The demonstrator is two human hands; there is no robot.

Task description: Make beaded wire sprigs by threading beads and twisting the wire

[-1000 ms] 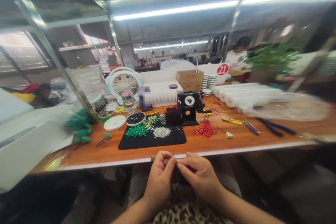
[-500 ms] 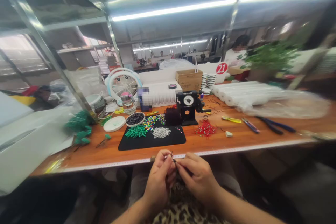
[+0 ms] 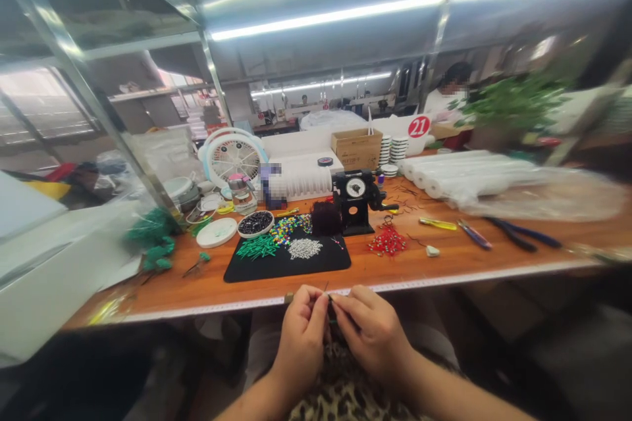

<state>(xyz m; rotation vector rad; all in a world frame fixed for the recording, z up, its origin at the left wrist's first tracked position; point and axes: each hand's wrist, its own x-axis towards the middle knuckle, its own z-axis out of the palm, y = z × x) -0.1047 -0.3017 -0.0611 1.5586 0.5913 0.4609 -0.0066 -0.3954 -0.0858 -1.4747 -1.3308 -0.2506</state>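
Observation:
My left hand (image 3: 303, 332) and my right hand (image 3: 372, 329) meet fingertip to fingertip in front of the table's near edge. Between them is a thin dark strand (image 3: 326, 287), pinched by both; a bit of green shows just below the fingertips. Beyond my hands lies a black mat (image 3: 276, 272) bearing green sticks (image 3: 257, 247), silver beads (image 3: 305, 248), multicoloured beads (image 3: 289, 229) and a dark bundle (image 3: 324, 218). Right of the mat is a heap of red pieces (image 3: 388, 241) with light tips.
A black hand-cranked device (image 3: 356, 204) stands behind the mat, beside a fan (image 3: 236, 161) and a cardboard box (image 3: 356, 148). Pliers (image 3: 518, 233), yellow cutters (image 3: 438, 224) and plastic-wrapped rolls (image 3: 464, 174) lie right. A person (image 3: 447, 95) sits beyond.
Both hands stay close together with slightly shifted fingers. A bit of green now shows below the fingertips. The view has moved very slightly.

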